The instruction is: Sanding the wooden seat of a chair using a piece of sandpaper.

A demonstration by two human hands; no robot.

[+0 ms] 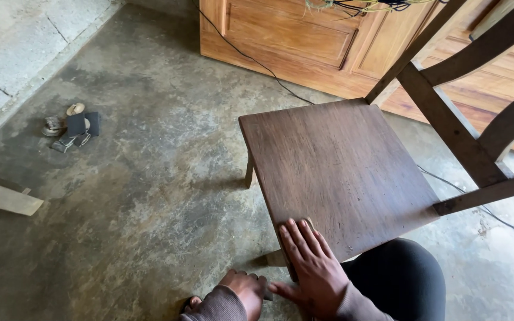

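A dark brown wooden chair [340, 166] stands on the concrete floor in front of me. My right hand [313, 264] lies flat, palm down, on the seat's near corner, fingers stretched out and close together. A small tan edge, too little of it showing to name, peeks out under the fingertips. My left hand [246, 290] is lower, below the seat's edge and beside the pale front leg [275, 258]. Its fingers are curled; whether they hold anything is hidden. My dark-clad knee [403, 276] is just right of the hands.
A wooden door panel [292, 41] leans at the back, with a black cable [251, 59] running across the floor past it. Small dark items and round bits [72, 126] lie at the left near a block wall [7, 53]. A pale wooden piece [4, 199] rests at the left edge.
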